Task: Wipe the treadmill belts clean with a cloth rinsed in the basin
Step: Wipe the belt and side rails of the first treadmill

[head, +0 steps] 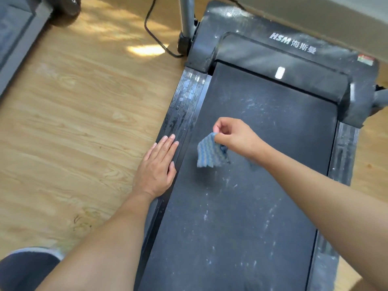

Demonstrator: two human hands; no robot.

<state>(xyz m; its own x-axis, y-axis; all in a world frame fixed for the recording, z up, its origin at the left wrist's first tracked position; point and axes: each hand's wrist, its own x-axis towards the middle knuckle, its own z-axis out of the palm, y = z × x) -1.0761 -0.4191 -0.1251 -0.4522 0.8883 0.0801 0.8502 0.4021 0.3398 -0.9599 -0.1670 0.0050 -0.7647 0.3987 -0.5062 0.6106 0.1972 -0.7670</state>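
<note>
**A:** What was the left hand (156, 164) doing?

**B:** It lay palm down on the side rail (184, 110), fingers straight and together, arm stretched forward. It was likely propping the person's weight.

**A:** And to its right?

**B:** The cloth (211, 152) seemed to hang just off the belt (262, 185), dangling below the right hand (233, 136). That hand pinched the cloth's top corner between thumb and curled fingers, wrist bent down. Probably the cloth was being shaken open for a wipe. White dust lay beyond that hand and nearer than it.
</note>
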